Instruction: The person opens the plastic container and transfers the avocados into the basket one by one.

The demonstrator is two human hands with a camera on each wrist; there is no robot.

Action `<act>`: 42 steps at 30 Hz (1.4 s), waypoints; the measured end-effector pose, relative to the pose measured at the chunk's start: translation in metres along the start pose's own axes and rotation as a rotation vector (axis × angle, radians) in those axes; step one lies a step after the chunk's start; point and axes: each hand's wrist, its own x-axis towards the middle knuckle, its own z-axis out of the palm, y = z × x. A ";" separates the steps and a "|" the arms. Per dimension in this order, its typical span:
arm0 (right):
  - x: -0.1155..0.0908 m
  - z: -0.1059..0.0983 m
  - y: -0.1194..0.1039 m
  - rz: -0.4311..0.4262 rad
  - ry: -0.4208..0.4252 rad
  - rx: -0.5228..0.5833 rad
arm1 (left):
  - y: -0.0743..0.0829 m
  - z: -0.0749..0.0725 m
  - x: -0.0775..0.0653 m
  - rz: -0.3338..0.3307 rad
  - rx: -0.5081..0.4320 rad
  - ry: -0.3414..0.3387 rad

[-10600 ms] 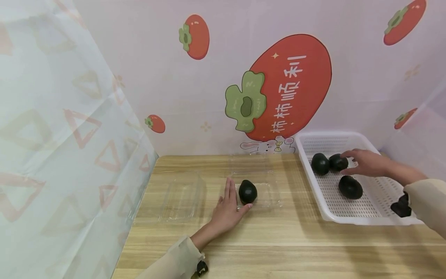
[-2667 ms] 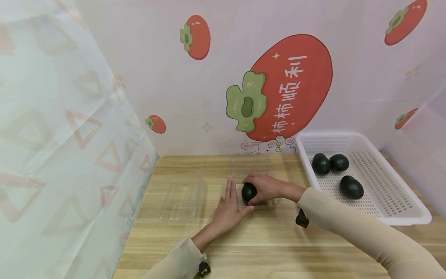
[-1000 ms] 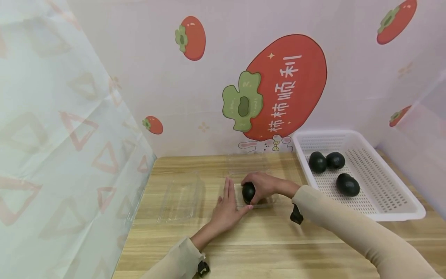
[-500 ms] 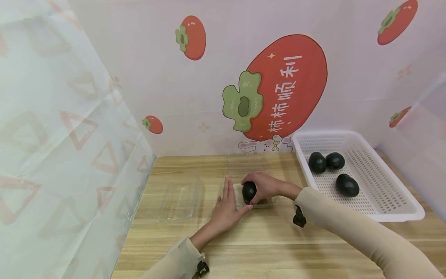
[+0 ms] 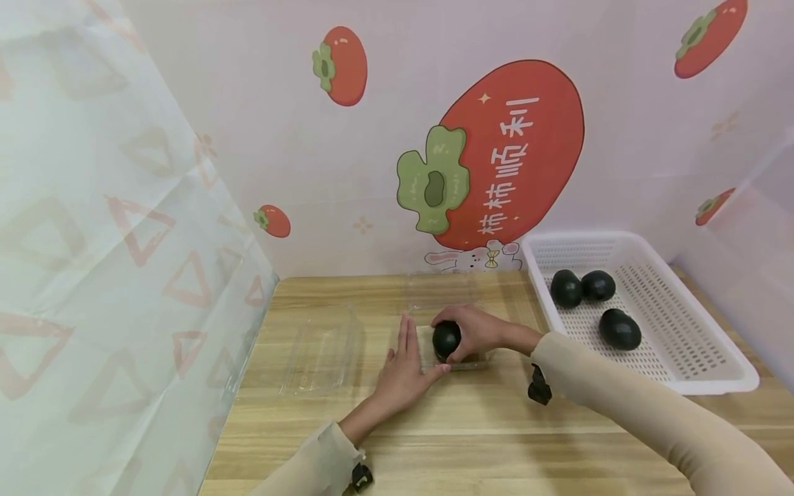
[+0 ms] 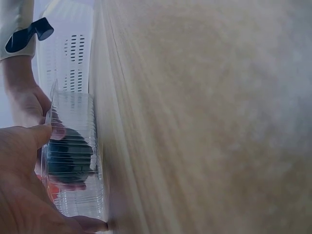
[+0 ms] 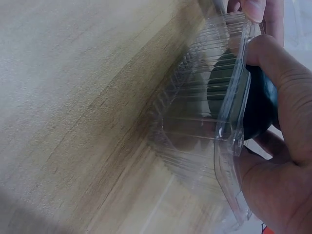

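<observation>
A dark green-black avocado (image 5: 446, 339) stands in a clear plastic clamshell container (image 5: 469, 366) at mid-table. My right hand (image 5: 476, 332) grips it, thumb on the near side and fingers over the far side. In the right wrist view, the avocado (image 7: 261, 105) bulges above the container's rim, its lower part seen through the ribbed wall. Straight fingers of my left hand (image 5: 402, 375) lie along the container's left side, with the thumb at its front edge. From the left wrist, that thumb shows on the rim, and the avocado (image 6: 70, 156) appears through the plastic.
A white perforated basket (image 5: 713, 358) at the right holds three more avocados (image 5: 619, 329). Another clear plastic container (image 5: 319, 355) stands left of my left hand. The container's transparent lid (image 5: 440, 291) lies back toward the wall. Printed sheets line the back and sides.
My right hand has come from the basket to the avocado in the container, leaving three in the basket. Over the last second the gripped avocado shifts slightly right; my left hand stays put.
</observation>
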 end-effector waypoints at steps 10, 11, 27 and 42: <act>-0.004 -0.004 -0.001 0.006 0.047 0.060 | 0.001 0.000 0.000 -0.014 0.007 0.003; -0.004 -0.005 -0.002 0.004 0.048 0.062 | 0.001 0.000 0.000 -0.014 0.010 0.002; -0.014 -0.017 -0.012 -0.001 0.107 0.124 | 0.000 -0.001 0.000 0.006 0.013 0.008; -0.031 -0.028 -0.020 -0.023 0.146 0.118 | 0.002 -0.001 -0.001 0.002 0.005 0.007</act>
